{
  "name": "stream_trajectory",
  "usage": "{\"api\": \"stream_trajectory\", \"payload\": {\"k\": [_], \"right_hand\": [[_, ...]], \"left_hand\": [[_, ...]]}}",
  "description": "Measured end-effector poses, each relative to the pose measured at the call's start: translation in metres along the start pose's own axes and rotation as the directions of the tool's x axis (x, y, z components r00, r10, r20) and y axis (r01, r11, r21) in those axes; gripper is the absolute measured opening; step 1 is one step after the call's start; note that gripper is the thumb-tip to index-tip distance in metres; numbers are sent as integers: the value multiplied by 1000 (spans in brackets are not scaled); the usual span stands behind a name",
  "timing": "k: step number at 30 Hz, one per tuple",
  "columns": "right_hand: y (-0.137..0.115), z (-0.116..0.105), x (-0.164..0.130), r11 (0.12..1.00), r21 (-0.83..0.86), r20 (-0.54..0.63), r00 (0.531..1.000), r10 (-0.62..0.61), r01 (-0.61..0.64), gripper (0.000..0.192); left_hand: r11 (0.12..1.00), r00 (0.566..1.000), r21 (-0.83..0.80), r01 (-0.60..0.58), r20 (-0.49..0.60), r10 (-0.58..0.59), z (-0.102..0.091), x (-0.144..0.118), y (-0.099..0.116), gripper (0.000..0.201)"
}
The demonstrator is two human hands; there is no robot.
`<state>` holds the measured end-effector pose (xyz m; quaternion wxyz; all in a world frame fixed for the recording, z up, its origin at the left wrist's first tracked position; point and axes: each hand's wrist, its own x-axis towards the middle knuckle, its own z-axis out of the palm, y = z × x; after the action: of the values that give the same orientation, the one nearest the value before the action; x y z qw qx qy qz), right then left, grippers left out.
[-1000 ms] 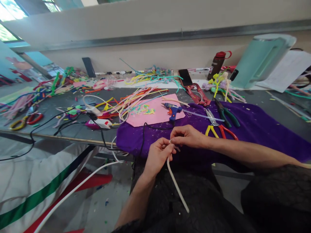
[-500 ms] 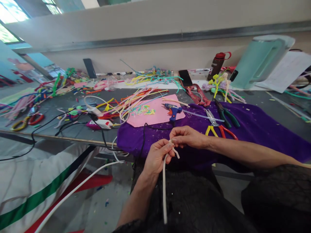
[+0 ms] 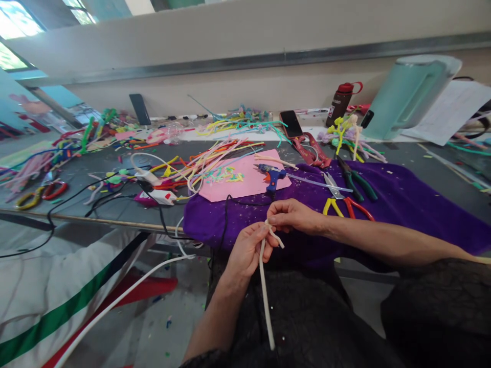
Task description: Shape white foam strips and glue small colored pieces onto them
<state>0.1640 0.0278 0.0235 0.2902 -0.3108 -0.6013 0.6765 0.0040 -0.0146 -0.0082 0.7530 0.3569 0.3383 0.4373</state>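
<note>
Both hands meet over my lap at the table's near edge. My left hand [image 3: 248, 249] pinches the upper part of a cream pipe cleaner [image 3: 265, 296], whose long end hangs down over my dark clothing. My right hand [image 3: 295, 215] grips the bent top of the same pipe cleaner, and a short end sticks out below its fingers. Just behind the hands lies a purple cloth [image 3: 402, 202] with a blue glue gun [image 3: 273, 176], yellow- and red-handled scissors [image 3: 343, 202] and green-handled pliers [image 3: 356, 180].
A pink sheet [image 3: 245, 179] with small cuttings lies left of the glue gun. Coloured pipe cleaners [image 3: 207, 158] and black cables [image 3: 99, 197] cover the grey table. At the back stand a phone [image 3: 292, 122], a dark bottle [image 3: 339, 104] and a mint green appliance [image 3: 408, 94].
The hanging end of the pipe cleaner has swung from slanting right to nearly straight down. The short end by my right fingers now sticks out more. Both hands stayed almost in place.
</note>
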Motion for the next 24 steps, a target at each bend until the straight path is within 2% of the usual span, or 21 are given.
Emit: {"api": "stream_trajectory", "payload": {"k": [4,11,19,24], "right_hand": [[4,-4,1,1000,2,14,1000,1,-1,21],[5,-9,1,1000,4,109,994,-4,4,29],[6,-4,0,990,135,43,998,-48,42,24],[8,-1,-1,984,155,-3,996,-85,84,22]], "left_hand": [[1000,1000,-6,4,-19,-4,0,-1,-1,22],[1000,999,6,-17,-28,17,3,-3,-1,22],[996,995,-29,-84,-56,82,15,-7,-2,23],[993,992,-36,-110,-71,107,20,-6,-1,21]]}}
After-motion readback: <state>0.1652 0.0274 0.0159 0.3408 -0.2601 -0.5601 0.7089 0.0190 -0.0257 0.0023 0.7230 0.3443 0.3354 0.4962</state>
